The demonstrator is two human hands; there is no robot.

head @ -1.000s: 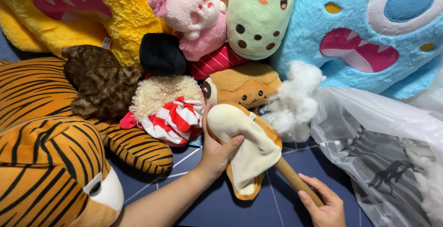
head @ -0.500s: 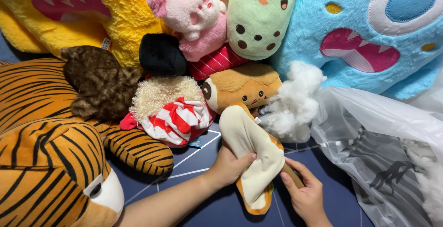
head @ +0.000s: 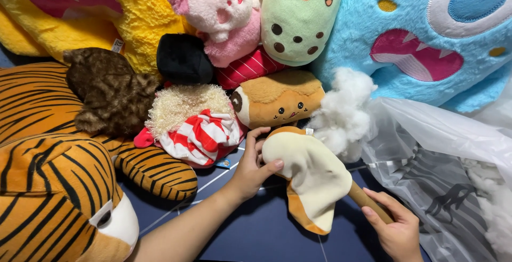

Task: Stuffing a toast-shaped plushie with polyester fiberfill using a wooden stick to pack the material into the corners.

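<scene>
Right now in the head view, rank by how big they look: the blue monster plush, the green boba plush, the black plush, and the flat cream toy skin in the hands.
1. Blue monster plush, cut off by the frame.
2. Green boba plush and cream toy skin: too alike to rank, and the skin lies nearer the camera.
3. Black plush, partly hidden.

The single head view looks steeply down from the person's own head, close above the left hand (head: 250, 168) and right hand (head: 397, 232), whose forearms enter from the bottom edge. It faces forward across a dark blue surface (head: 256, 235). Beyond the hands, a bank of plush toys (head: 298, 19) fills the top of the frame.
</scene>
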